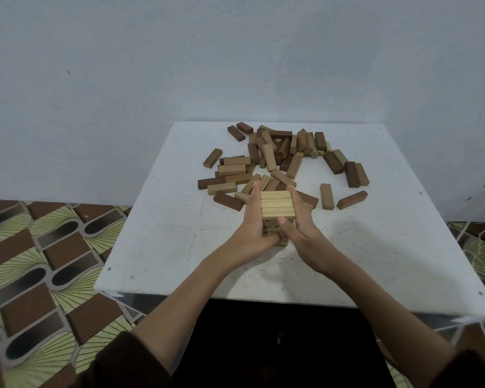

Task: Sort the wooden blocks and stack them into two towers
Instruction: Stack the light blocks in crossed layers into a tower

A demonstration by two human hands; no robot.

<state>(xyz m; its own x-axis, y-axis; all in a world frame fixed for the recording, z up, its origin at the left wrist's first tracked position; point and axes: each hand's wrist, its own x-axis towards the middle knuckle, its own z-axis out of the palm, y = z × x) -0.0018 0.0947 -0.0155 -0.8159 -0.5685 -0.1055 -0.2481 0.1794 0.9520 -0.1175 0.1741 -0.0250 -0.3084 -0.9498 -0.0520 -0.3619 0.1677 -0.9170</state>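
The left hand (pixel 253 219) and right hand (pixel 301 226) press flat against opposite sides of a tower (pixel 276 204) of pale wooden blocks, fingers straight and pointing away from the person. The thumbs seem to rest on its near face, though that side is partly hidden. The top layer is three light blocks side by side. Just beyond the fingertips lies a pile of loose blocks (pixel 277 155), dark and light mixed. All of this sits on a white table (pixel 174 242). A patterned floor (pixel 39 261) shows to the left.
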